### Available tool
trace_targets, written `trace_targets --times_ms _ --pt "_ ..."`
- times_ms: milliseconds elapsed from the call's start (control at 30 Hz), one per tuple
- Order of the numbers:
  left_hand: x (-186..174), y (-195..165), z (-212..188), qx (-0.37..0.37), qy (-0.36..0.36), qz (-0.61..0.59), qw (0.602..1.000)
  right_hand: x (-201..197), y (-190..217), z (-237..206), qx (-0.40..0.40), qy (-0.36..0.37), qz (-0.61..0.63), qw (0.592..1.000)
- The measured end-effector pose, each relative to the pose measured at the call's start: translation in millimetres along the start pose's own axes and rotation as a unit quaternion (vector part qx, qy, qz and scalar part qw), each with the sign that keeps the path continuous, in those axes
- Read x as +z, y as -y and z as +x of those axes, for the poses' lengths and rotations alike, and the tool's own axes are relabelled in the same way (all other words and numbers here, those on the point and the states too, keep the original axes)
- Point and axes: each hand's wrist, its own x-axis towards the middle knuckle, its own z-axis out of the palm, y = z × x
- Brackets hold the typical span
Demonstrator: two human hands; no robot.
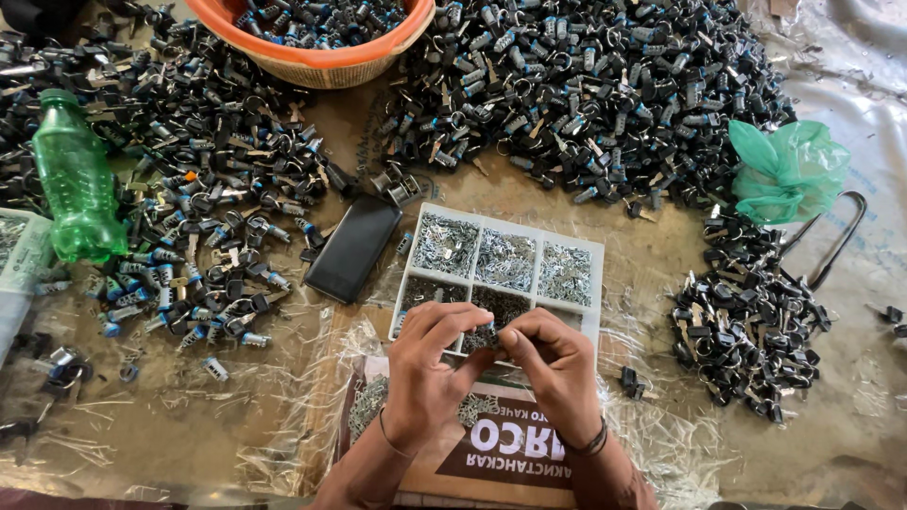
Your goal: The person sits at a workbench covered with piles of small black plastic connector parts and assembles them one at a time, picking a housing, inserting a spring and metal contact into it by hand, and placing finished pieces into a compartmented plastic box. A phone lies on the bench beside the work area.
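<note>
A: What sits closest to the camera?

B: Two bare forearms reach in from the bottom edge. The left hand [427, 364] and the right hand [557, 364] meet fingertip to fingertip, both pinched shut around a small dark metal part [480, 337]. The part is held just above the near edge of a white divided tray [596, 247]. It is too small and too covered by fingers to tell which way it points or how its long axis runs.

A: What lies under the hands?

B: A printed cardboard sheet [501, 444] on crinkled clear plastic, with a few loose silvery pieces beside the left wrist. The tray's compartments hold tiny silver and dark metal bits, sorted by kind.

A: And further out?

B: A black phone [352, 247] lies left of the tray, tilted. Further left stands a green plastic bottle [76, 189]. Heaps of black and blue lock parts [586, 94] cover the far table, a smaller heap sits to the right, and a green plastic bag [789, 170] lies beyond it. An orange basket [316, 57] of the same parts stands at the top edge.

A: What could go wrong?

B: Likely the pinched part slipping free, since the grip is only fingertips. It could drop into the wrong compartment, or vanish into the plastic folds.
</note>
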Motion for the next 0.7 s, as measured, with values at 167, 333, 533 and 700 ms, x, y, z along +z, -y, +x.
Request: trace_targets --times_ms 167,333,533,700 --pt "1 1 -1 0.021 -0.009 0.013 1.000 3 3 0 -0.038 -0.009 -0.051 0.998" --pt "1 1 0 0.032 -0.007 0.015 0.999 0 -4 2 -0.020 -0.001 -0.028 0.999" --pt "-1 0 -1 0.022 0.002 0.004 1.000 -2 2 2 -0.017 -0.043 -0.016 0.999" --pt "0 0 0 0.030 -0.009 0.006 0.999 2 13 5 -0.039 0.002 -0.066 0.997"
